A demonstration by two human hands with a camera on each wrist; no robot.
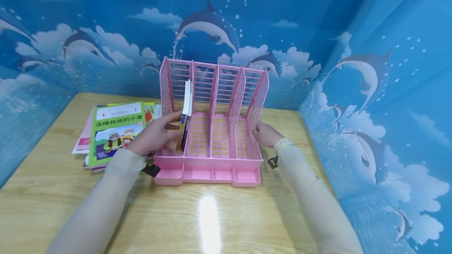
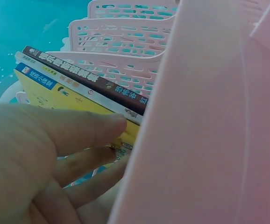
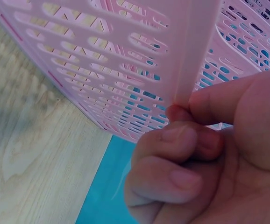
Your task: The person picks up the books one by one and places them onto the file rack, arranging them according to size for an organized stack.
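Observation:
A pink book rack point(image 1: 222, 163) with upright dividers stands on the table. In its leftmost compartment three thin books point(image 1: 187, 99) stand on edge, close to the first divider. The left wrist view shows their spines: a yellow book point(image 2: 44, 88) nearest the hand, a white book point(image 2: 81, 87), then a dark brown book point(image 2: 67, 66). My left hand point(image 1: 155, 133) reaches into that compartment, its extended fingers touching the yellow cover; the front wall hides the books' lower ends there. At the rack's right side, my right hand point(image 1: 269, 135) pinches the front edge of the perforated end wall point(image 3: 191, 60) between thumb and forefinger.
Left of the rack lies a loose pile of picture books, a green-covered book point(image 1: 116, 128) on top. Low trays point(image 1: 197, 175) run along the rack's front. A blue dolphin-print curtain point(image 1: 141, 19) hangs behind the table point(image 1: 169, 218) and along both sides.

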